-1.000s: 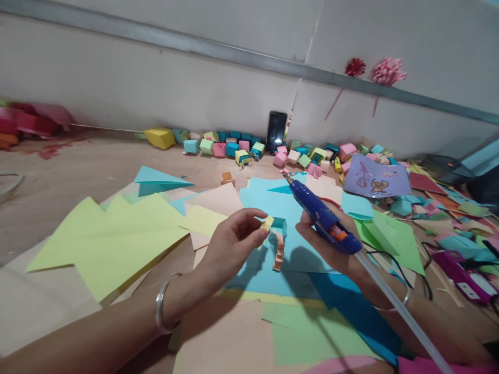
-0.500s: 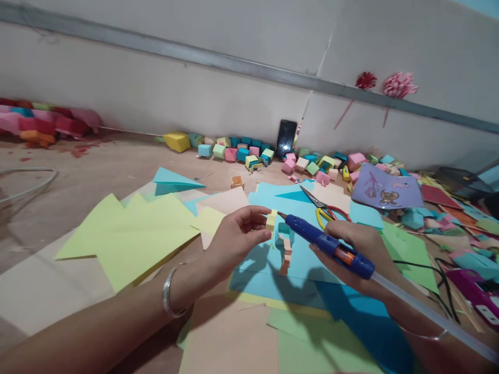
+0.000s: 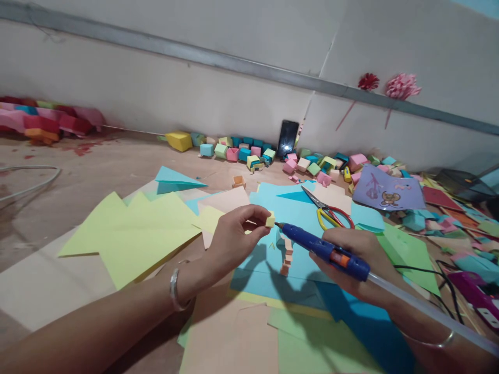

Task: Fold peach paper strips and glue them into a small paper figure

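My left hand pinches a small yellow paper cube between thumb and fingertips, held above the blue paper sheet. My right hand grips a blue glue gun with a clear glue stick trailing out its back. The gun's nozzle tip touches or nearly touches the cube's right side. Just below the nozzle a small stack of peach and blue paper cubes stands on the blue sheet.
Scissors with red and yellow handles lie beyond the gun. Large light green sheets spread left. Several small coloured paper cubes and a dark phone line the wall. A purple drawn card, paper scraps and black cables fill the right.
The glue gun swung down from pointing away to pointing left, its nozzle now at the yellow cube. My left hand lifted the cube slightly. The scissors became visible behind it.
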Demonstrator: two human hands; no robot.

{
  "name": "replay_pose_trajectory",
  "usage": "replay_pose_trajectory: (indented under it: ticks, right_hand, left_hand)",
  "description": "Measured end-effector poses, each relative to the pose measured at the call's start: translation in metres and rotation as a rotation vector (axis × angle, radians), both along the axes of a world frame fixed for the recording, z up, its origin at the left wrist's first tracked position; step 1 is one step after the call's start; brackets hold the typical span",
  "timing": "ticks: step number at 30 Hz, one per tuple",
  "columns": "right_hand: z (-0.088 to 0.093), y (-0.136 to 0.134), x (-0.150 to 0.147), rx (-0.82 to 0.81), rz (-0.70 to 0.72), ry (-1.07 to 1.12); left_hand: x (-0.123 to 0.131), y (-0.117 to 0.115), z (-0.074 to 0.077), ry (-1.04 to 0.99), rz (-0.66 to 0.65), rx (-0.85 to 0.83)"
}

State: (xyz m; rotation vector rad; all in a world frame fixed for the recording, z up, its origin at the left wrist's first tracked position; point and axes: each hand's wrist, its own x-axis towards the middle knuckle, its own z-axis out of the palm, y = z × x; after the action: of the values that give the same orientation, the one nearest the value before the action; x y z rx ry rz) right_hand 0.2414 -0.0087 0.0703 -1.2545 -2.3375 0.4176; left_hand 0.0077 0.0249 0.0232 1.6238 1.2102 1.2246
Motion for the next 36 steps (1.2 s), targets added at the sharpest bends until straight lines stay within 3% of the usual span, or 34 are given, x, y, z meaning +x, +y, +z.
replay_pose_trajectory:
  ticks: [8, 14, 27, 36]
  right_hand:
    - [0.000, -0.001, 0.000, -0.045, 0.044, 0.015]
    - [-0.001, 0.000, -0.001, -0.028, 0.055, 0.015]
    - [-0.011, -0.002, -0.002, 0.127, 0.049, -0.061]
    - [-0.012, 0.001, 0.000, 0.134, 0.043, -0.055]
  left_hand:
    - [-0.004, -0.003, -0.002, 0.284, 0.010, 0.373]
    - [-0.003, -0.004, -0.002, 0.335, 0.001, 0.517]
    - [-0.004, -0.005, -0.001, 0.311, 0.014, 0.439]
    - [-0.005, -0.005, 0.004, 0.318, 0.014, 0.380]
